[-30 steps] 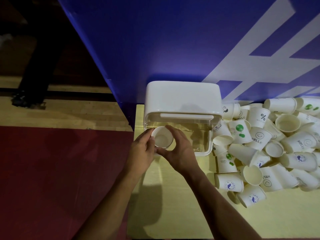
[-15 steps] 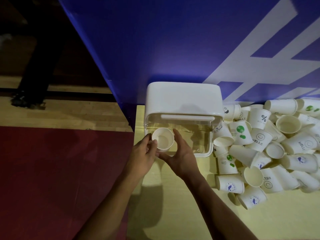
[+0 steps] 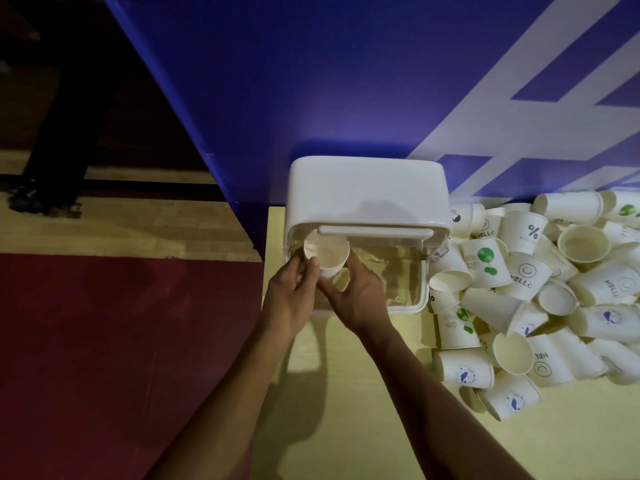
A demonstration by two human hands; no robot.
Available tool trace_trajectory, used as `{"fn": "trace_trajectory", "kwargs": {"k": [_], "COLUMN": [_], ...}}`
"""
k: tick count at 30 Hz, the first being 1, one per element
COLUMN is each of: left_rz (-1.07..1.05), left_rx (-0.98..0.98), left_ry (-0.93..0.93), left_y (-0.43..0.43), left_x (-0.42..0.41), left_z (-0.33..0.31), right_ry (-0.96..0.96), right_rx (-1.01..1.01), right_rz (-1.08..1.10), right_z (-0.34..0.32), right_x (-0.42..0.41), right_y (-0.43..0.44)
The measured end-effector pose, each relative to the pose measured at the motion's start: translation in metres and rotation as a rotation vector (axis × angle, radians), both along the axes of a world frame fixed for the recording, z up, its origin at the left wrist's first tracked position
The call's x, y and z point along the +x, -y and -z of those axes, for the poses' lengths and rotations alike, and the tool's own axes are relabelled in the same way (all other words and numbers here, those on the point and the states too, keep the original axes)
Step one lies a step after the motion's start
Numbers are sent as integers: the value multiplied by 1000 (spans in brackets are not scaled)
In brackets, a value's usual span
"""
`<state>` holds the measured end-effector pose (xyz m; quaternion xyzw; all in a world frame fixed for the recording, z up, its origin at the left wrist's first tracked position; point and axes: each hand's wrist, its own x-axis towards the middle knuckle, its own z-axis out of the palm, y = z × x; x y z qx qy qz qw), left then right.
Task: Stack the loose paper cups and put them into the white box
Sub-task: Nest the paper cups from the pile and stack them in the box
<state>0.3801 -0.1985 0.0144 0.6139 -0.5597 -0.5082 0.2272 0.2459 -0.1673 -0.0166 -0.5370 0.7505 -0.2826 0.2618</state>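
Fingers of your left hand [image 3: 290, 292] and right hand [image 3: 360, 299] curl round a paper cup [image 3: 327, 255], mouth up, at the left end of the white box [image 3: 367, 192]. Whether more cups nest under it, you cannot tell. This looks like the placing step. Next, set it down inside, let go, then reach right for the loose pile [image 3: 540, 289] beside the box.

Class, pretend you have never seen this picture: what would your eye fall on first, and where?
Two hands at the centre: the left hand and right hand hold a paper cup at the left end of the white box. Right of the box, a heap of loose cups lies on the pale table.
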Motion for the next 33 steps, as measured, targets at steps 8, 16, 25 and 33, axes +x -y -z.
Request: {"fn": "trace_trajectory", "kwargs": {"k": [8,16,25,33], "left_rz": [-36,-49,-35,137], "left_rx": [39,35,62,-116], "left_ry": [62,97,49,96], "left_y": [25,26,16,-51], "left_x": [-21,-25,-18,-24], "left_z": [0,-2,-6,-31], "right_ry": [-101,-53,-22,166], "right_rx": [150,161,238,67], "right_rz": [49,59,31,234], "right_z": [-5,-1,-10,-78], "right_x": [-4,-5,-10,-63], "right_y": [42,45,34,-81]}}
